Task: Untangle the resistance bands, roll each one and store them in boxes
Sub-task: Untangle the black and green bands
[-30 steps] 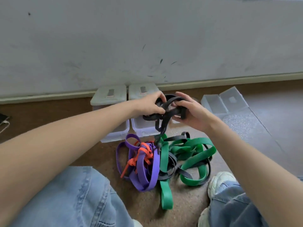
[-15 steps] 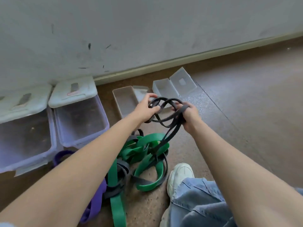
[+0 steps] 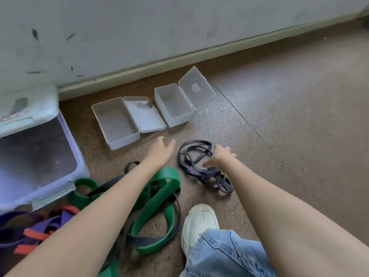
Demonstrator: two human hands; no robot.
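Observation:
A thin black band (image 3: 190, 154) lies in loose loops on the brown floor, apart from the pile. My right hand (image 3: 219, 156) hovers over its right side with fingers spread, the thumb close to the loops. To the left of the band, my left hand (image 3: 161, 150) is open and holds nothing. A wide green band (image 3: 159, 188) tangled with another black band (image 3: 175, 222) lies under my left forearm. Purple (image 3: 12, 226) and orange (image 3: 34, 234) bands sit at the lower left. Two small clear boxes (image 3: 115, 134) (image 3: 177, 120) stand open and empty beyond my hands.
A large clear bin with a lid (image 3: 40, 156) stands at the left against the wall (image 3: 179, 27). My white shoe (image 3: 199, 222) and jeans leg (image 3: 229, 254) are at the bottom centre. Bare floor stretches to the right.
Both hands held the black band in the air before. It now lies on the floor near the small boxes, and both hands have let go of it. The view has swung right.

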